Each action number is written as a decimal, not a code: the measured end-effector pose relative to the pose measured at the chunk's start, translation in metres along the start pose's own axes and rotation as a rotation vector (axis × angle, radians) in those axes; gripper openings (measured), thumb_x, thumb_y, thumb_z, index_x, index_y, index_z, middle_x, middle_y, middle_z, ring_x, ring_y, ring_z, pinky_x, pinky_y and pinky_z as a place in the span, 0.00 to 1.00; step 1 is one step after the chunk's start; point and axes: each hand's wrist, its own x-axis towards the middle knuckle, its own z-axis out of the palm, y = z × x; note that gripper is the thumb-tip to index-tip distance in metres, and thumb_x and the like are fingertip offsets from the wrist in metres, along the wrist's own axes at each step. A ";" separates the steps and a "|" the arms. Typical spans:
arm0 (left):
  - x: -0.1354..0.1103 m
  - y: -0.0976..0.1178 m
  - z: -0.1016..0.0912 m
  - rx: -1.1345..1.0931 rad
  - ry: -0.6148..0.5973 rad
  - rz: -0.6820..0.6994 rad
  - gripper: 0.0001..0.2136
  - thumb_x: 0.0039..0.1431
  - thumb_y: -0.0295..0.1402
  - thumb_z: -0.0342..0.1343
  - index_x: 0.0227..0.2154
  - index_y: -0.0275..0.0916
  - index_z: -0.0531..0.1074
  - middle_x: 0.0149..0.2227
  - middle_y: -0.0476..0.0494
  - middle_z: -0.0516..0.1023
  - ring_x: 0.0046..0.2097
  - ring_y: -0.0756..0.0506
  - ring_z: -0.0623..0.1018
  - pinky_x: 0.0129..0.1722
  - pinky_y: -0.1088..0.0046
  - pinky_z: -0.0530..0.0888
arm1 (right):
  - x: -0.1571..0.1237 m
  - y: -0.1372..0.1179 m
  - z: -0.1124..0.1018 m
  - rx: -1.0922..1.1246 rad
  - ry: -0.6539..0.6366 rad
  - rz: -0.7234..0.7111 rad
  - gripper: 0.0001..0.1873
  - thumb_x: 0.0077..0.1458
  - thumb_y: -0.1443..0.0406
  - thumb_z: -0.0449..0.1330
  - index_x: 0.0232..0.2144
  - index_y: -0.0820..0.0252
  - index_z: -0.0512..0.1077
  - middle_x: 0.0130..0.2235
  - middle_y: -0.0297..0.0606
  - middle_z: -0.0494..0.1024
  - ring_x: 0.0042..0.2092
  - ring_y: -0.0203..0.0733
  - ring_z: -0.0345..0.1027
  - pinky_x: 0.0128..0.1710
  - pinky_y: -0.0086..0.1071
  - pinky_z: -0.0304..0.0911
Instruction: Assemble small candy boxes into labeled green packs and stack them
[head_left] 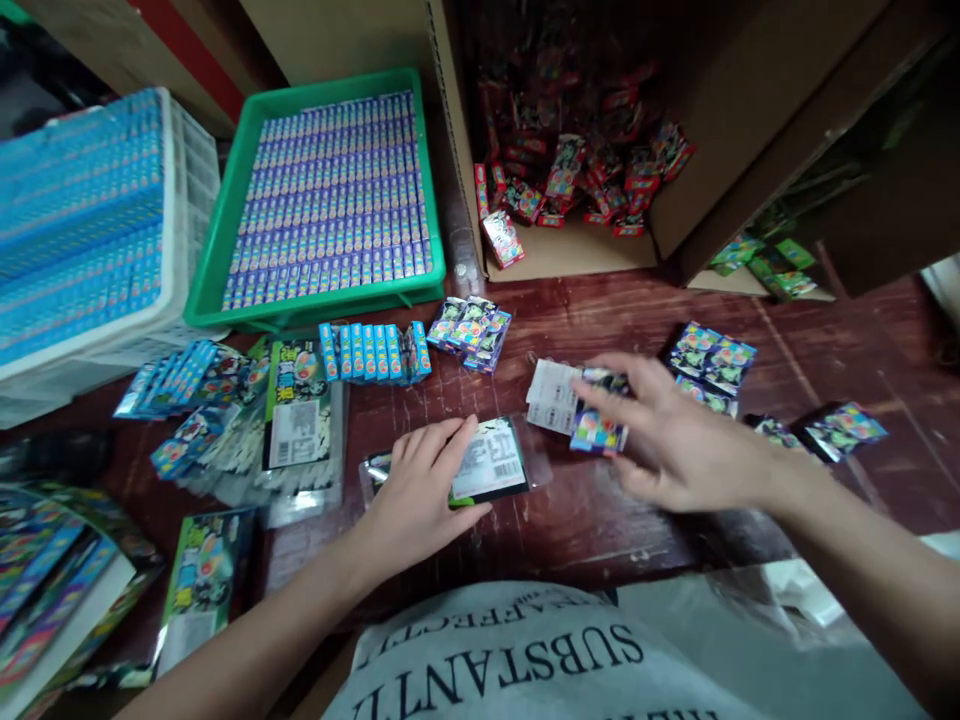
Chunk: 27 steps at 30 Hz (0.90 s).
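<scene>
My left hand [424,475] lies over a clear plastic pouch [538,465], its fingers at the far edge and its thumb at the near edge. Inside the pouch is a printed card [491,462] with a white label and a barcode. To the right, my right hand [682,440] has its fingers around small purple printed boxes [598,430]; how many is hidden. A white sheet with printed marks [553,395] lies against their left side, above the pouch's right end.
Purple boxes [474,328] and a row of blue boxes [373,352] lie beyond my left hand. More purple boxes [709,355] sit at right. A green tray [315,312], a white crate [191,180] and a cardboard carton [574,262] stand behind. Stacked pouches [300,400] lie left.
</scene>
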 end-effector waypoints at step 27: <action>-0.020 -0.011 -0.007 0.055 0.120 -0.034 0.47 0.54 0.32 0.64 0.72 0.54 0.44 0.62 0.37 0.67 0.60 0.34 0.70 0.58 0.53 0.72 | 0.011 -0.051 0.063 0.202 0.148 -0.014 0.56 0.50 0.60 0.63 0.74 0.56 0.38 0.61 0.50 0.73 0.62 0.62 0.66 0.70 0.70 0.31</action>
